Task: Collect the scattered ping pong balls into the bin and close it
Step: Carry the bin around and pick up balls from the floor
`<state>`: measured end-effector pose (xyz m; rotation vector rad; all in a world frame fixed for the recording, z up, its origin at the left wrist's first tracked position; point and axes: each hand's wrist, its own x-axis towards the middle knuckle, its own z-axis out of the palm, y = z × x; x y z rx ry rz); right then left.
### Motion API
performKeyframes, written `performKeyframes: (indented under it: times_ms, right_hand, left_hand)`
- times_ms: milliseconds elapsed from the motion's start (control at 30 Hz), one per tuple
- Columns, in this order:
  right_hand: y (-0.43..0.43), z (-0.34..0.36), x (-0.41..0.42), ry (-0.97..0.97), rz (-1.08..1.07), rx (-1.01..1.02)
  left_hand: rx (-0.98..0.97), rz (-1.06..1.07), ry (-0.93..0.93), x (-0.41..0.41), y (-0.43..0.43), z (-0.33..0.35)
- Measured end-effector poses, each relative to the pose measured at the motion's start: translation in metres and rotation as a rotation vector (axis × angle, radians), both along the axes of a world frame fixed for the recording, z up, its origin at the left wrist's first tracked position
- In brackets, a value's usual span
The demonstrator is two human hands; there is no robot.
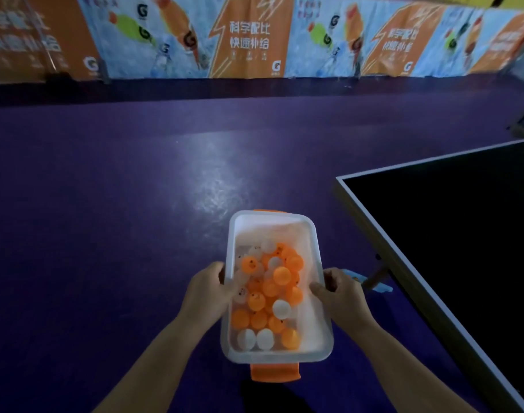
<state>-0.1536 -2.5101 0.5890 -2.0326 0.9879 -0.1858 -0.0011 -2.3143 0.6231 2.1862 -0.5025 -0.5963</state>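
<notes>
Two hands, left hand [208, 289] and right hand [341, 293], are clasping the lidless bin [271, 231]; banners [249, 37] are displaying "科学配比 快速补给" and G logos.

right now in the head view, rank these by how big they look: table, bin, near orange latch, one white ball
1. table, largest even though the frame cuts it off
2. bin
3. near orange latch
4. white ball, clearly smallest

Your left grip [208, 289] and right grip [339, 293] are bare. Your left forearm [165, 350] and right forearm [394, 353] show bare down to the frame's bottom edge.
</notes>
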Motion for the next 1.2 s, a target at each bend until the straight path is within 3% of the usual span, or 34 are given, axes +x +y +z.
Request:
performKeyframes:
  times_ms: [633,967,1200]
  right_hand:
    - [-0.263,-0.001,0.397,-0.033,0.109,0.070]
    - [-0.404,0.002,0.557,-0.033,-0.190,0.042]
    - [-0.507,0.001,0.579,-0.055,-0.511,0.099]
  left_hand:
    - [-0.028,0.143,0.012,0.367,-0.251,-0.003]
    - [0.072,-0.149,-0.053,0.591,-0.441,0.011]
    - [0.071,-0.425,-0.024,0.649,-0.607,0.000]
